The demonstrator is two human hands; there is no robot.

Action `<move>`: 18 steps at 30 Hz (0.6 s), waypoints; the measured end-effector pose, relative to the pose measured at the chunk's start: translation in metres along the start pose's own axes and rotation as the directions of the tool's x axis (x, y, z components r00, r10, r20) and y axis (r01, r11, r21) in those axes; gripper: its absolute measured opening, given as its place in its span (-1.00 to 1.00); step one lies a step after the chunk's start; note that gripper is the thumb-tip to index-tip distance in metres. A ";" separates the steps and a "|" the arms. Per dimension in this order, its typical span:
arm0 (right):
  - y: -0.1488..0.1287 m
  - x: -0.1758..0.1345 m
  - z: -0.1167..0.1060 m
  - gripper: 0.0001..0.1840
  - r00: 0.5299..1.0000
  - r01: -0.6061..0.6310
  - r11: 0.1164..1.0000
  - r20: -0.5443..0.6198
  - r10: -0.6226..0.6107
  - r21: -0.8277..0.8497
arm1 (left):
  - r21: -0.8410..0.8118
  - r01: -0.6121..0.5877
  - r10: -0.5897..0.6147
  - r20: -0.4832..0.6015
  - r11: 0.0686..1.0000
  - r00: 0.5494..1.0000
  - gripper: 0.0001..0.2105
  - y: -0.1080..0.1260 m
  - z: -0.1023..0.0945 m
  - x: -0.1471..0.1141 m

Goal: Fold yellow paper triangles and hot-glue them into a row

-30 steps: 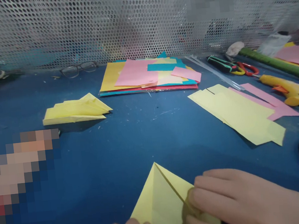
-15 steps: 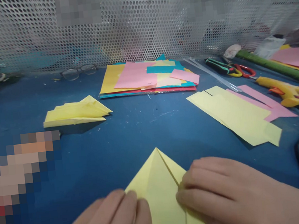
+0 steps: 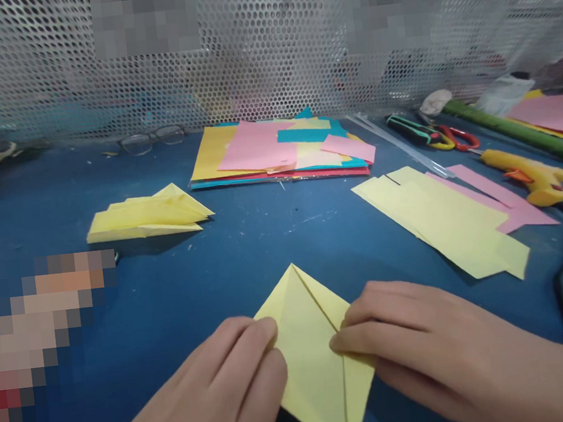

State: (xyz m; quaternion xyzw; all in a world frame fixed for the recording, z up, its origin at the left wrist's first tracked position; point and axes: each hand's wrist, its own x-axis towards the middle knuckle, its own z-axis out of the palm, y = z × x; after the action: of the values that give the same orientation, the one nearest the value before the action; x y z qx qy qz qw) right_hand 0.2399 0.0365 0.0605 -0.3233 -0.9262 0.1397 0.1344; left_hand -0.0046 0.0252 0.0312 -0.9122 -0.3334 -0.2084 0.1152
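A pale yellow sheet of paper (image 3: 310, 362), folded to a diamond shape with a point at the far end, lies in front of me on the blue table. Its left edge is gripped by my left hand (image 3: 228, 371), fingers bent and closed on the paper. My right hand (image 3: 415, 338) pinches the right edge, the fingertips at a crease that runs down from the top point. Both thumbs are hidden. Farther left lies a folded yellow paper piece (image 3: 146, 215), apart from my hands.
A stack of coloured paper (image 3: 245, 151) and a pair of glasses (image 3: 153, 140) lie at the back by the perforated metal screen (image 3: 269, 51). To the right are yellow cut paper (image 3: 444, 224), pink scraps (image 3: 525, 202), red-handled scissors (image 3: 462, 137) and a corded yellow glue gun (image 3: 529, 171).
The folded paper has come slightly up the view, so more of its near end shows. Both hands have moved with it, and my left hand sits higher along the left edge.
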 end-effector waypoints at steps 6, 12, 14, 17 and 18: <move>0.000 -0.003 0.003 -0.69 0.995 -0.069 0.996 -0.075 0.073 0.050 | -0.088 0.025 -0.024 0.008 0.996 1.000 -0.58 -0.003 0.003 -0.007; 0.004 -0.004 0.010 -0.56 0.977 -0.178 0.983 -0.108 0.181 0.040 | 0.088 0.002 -0.022 0.223 0.996 0.975 -0.45 -0.015 0.008 -0.026; 0.005 -0.004 0.011 -0.52 0.975 -0.188 0.982 -0.121 0.188 0.008 | 0.115 0.043 -0.073 0.274 0.992 0.959 -0.35 -0.018 0.008 -0.027; 0.003 -0.003 0.011 -0.50 0.982 -0.155 0.986 -0.118 0.147 -0.066 | 0.075 0.091 -0.109 0.284 0.993 0.953 -0.30 -0.017 0.005 -0.019; 0.003 -0.003 0.011 -0.51 0.985 -0.142 0.986 -0.112 0.131 -0.091 | 0.065 0.087 -0.102 0.280 0.994 0.955 -0.29 -0.016 0.003 -0.016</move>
State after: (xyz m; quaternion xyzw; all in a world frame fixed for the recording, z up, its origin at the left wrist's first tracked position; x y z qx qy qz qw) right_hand 0.2399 0.0347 0.0488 -0.3992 -0.8993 0.0853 0.1570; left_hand -0.0254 0.0297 0.0223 -0.9123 -0.3951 -0.0725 0.0801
